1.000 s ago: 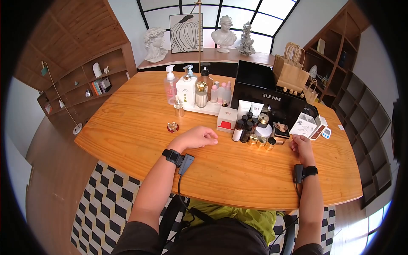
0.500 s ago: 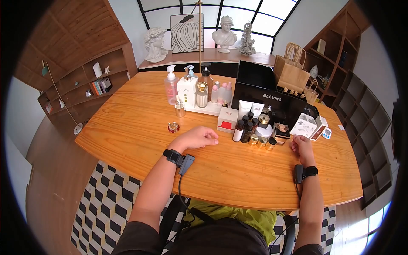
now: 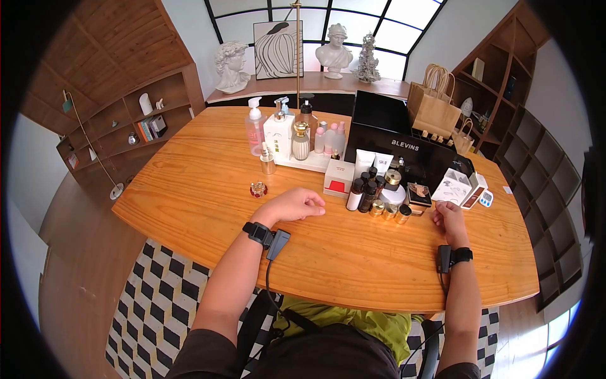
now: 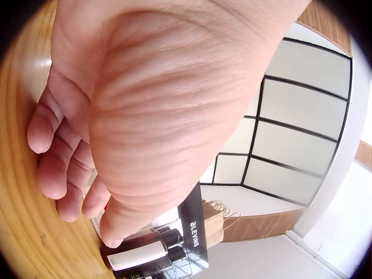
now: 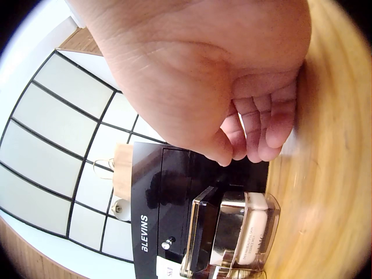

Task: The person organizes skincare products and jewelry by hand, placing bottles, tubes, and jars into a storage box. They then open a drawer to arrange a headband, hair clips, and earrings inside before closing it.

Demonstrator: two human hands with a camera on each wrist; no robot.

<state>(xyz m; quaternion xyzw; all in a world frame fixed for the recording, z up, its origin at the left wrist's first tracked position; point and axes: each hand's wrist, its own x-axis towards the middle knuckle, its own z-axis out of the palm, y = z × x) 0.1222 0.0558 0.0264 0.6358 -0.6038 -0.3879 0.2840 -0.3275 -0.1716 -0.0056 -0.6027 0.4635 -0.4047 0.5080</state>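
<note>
My left hand (image 3: 295, 205) rests on the wooden table with loosely curled fingers and holds nothing. Just right of it stand dark bottles (image 3: 355, 194) and a white box with a red patch (image 3: 338, 177). My right hand (image 3: 449, 221) also lies loosely curled and empty, in front of a white box (image 3: 452, 186). A square compact (image 3: 418, 194) and small gold-lidded jars (image 3: 389, 211) are to its left. In the right wrist view, a glass jar (image 5: 244, 229) stands beyond the fingers; in the left wrist view, a labelled bottle (image 4: 136, 258) is near the thumb.
Pump bottles (image 3: 255, 129) stand around a white tray (image 3: 302, 163) at the back. Left of my left hand lies a red and gold ornament (image 3: 258, 189). A black BLEVINS case (image 3: 379, 136) and paper bags (image 3: 433, 107) are behind; a small timer (image 3: 485, 198) stands at the right.
</note>
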